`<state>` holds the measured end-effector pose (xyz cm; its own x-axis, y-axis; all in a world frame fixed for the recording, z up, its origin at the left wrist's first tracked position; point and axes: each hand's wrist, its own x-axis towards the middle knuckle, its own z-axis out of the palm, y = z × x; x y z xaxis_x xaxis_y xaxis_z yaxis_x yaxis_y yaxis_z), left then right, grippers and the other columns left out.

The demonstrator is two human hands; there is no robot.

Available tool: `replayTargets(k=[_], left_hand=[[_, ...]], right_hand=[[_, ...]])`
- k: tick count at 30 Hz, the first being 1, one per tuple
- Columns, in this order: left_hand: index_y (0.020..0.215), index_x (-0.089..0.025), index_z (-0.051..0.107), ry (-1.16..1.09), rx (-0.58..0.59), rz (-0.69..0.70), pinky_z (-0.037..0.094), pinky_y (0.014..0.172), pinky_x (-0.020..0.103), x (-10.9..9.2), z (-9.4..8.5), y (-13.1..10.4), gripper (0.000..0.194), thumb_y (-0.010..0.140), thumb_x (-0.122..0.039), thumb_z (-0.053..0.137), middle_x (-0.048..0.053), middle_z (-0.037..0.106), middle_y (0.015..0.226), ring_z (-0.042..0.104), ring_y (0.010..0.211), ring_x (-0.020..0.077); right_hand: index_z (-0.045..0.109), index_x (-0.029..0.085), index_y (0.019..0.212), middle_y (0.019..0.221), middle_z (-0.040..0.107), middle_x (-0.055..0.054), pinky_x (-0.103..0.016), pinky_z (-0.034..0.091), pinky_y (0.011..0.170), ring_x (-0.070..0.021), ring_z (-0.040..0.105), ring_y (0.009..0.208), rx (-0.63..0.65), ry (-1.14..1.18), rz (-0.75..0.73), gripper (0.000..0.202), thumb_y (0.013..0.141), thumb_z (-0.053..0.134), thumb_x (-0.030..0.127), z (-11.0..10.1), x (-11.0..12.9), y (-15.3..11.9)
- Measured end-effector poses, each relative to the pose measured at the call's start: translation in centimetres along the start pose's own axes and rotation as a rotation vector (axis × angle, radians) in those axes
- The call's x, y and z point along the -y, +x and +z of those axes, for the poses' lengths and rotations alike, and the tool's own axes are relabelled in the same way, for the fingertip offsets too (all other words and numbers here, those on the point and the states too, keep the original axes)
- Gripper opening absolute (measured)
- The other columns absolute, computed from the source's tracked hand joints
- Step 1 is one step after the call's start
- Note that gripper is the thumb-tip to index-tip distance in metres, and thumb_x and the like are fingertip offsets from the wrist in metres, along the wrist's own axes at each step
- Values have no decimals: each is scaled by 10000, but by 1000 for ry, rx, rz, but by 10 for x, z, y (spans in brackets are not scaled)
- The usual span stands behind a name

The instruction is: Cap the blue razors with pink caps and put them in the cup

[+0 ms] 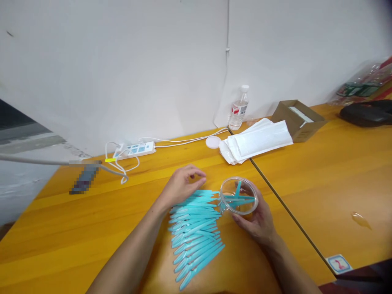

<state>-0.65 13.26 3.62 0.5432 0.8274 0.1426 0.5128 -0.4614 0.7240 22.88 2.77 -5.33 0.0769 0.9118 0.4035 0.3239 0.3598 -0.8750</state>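
Observation:
My right hand [262, 220] is wrapped round a clear round plastic tub [225, 206], tilted so its mouth faces me. Inside the tub lie several turquoise plastic sticks [238, 201]. To the left, many more slim turquoise sticks [197, 228], which look like eyebrow razors, are spread in an overlapping column on the table, their wider, paler ends to the left. My left hand [186, 181] hovers at the top end of this column, fingers curved with a gap between thumb and forefinger and nothing visible in them. Its palm side is hidden.
A round translucent lid [213, 142] lies behind the tub. White padded mailers [260, 141], a water bottle [239, 110] and an open cardboard box [301, 126] stand near the wall. Back left are a power strip [137, 150] with cables and a blurred phone-like object [85, 178].

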Motion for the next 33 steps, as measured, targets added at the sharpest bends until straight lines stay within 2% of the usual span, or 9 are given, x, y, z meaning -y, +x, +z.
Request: replayTargets(k=[4,11,14,18,22,24,27,31,33], left_hand=[[921,-260,775,330,318,-89,479,773,301,37,6,-1,166,797,-243,666,26,757,967,672,878,213],[831,-203,725,252,331,-100,450,681,255,44,4,-6,141,837,-199,584,17,727,826,629,737,155],[894,-190,675,13,74,-90,470,703,253,20,-11,-12,123,901,-265,579,21,692,847,605,756,146],[1014,-199,612,-406,-373,-26,505,767,248,-41,-9,-17,162,913,-324,630,33,676,968,623,843,138],[990,-197,648,-431,-186,165,510,823,269,-72,8,-13,116,911,-281,639,41,692,970,635,887,149],[1004,-195,670,-306,-99,198,492,908,304,-61,9,-9,132,907,-280,640,55,700,1023,634,967,172],[981,-199,699,-98,-96,71,478,937,319,-19,2,-4,147,916,-292,605,57,710,1033,641,992,183],[907,-231,754,270,207,-126,491,828,324,32,4,-1,133,827,-264,652,45,740,988,665,904,212],[867,-236,756,376,270,-177,484,777,325,45,10,-1,129,800,-237,645,39,745,922,661,849,218]], right_hand=[[385,255,1461,1387,522,-134,-537,428,1097,-332,524,1266,-5,-7,-4,818,746,777,329,0,0,0],[404,250,1453,1373,539,-132,-521,452,1080,-332,543,1250,-17,-7,-20,797,752,771,344,0,1,1],[407,251,1449,1373,541,-130,-529,442,1086,-334,536,1258,-14,-12,-18,797,748,775,340,1,2,1],[408,248,1447,1370,542,-129,-535,447,1079,-334,539,1254,-25,-5,-21,795,748,776,341,1,2,1],[410,249,1443,1386,527,-130,-549,435,1085,-337,528,1267,-17,8,-18,786,752,771,350,1,2,1],[403,257,1446,1391,526,-130,-546,435,1085,-336,526,1272,-10,0,-13,786,756,767,356,0,1,1],[383,255,1459,1392,530,-139,-549,426,1094,-338,529,1274,-6,-22,-17,807,757,769,353,0,-2,-1],[366,251,1466,1405,519,-148,-555,421,1099,-340,519,1287,-2,-30,-19,818,760,765,358,0,-3,-1],[375,254,1459,1403,517,-144,-547,434,1092,-337,523,1282,-1,-23,-20,810,758,765,362,0,-2,0]])
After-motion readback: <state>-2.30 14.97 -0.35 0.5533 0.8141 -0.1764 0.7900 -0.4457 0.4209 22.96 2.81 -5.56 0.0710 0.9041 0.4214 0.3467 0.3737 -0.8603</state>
